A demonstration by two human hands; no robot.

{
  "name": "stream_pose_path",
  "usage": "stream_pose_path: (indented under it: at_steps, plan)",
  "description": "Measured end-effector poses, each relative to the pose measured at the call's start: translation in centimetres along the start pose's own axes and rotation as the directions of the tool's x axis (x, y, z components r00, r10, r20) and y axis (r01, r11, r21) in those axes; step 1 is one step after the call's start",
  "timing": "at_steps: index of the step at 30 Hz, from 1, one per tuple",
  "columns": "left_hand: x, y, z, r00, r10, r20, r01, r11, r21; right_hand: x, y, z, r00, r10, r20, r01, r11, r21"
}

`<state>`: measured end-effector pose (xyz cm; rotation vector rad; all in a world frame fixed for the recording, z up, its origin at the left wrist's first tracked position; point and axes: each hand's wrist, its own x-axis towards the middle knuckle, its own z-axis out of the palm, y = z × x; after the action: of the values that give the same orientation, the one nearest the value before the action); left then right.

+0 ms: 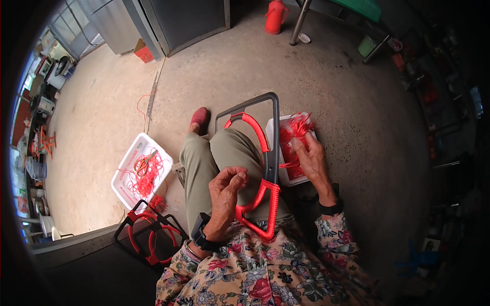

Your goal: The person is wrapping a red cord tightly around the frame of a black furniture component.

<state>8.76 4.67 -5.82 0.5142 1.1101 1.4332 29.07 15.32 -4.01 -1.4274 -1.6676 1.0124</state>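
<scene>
A black frame (276, 132) with rounded corners leans across my lap, its curved inner bars wrapped in red cord. The red wrapping (273, 209) covers its near end, close to my body. My left hand (228, 193) is closed in a pinch over my thigh, just left of the frame; what its fingertips hold, if anything, does not show. On the right, my right hand (312, 159) grips a bunch of red cord (302, 125) above a white tray (297, 178). More red strands lie in that tray, and one strand runs toward the frame.
On the floor at left, a white basin (124, 186) holds tangled red cord and scissors (145, 162). Similar red-wrapped black frames (151, 232) rest beside my left side. Farther off stand a red thermos flask (276, 18), a table leg (300, 23) and a red box (144, 51).
</scene>
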Motion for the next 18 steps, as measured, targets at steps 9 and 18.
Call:
stream_pose_path:
  at_steps: [9, 18]
  plan:
    - [0.6, -0.2, -0.2, 0.996, -0.077, 0.047, 0.074, 0.995, 0.069, -1.4, 0.6, 2.2, 0.946, -0.04, 0.322, 0.098, 0.981, -0.167]
    - [-1.5, 5.6, 4.9, 0.665, 0.292, 0.688, -0.745, 0.332, 0.579, -1.2, 2.0, 2.2, 0.88, -0.067, 0.471, 0.094, 0.995, -0.034]
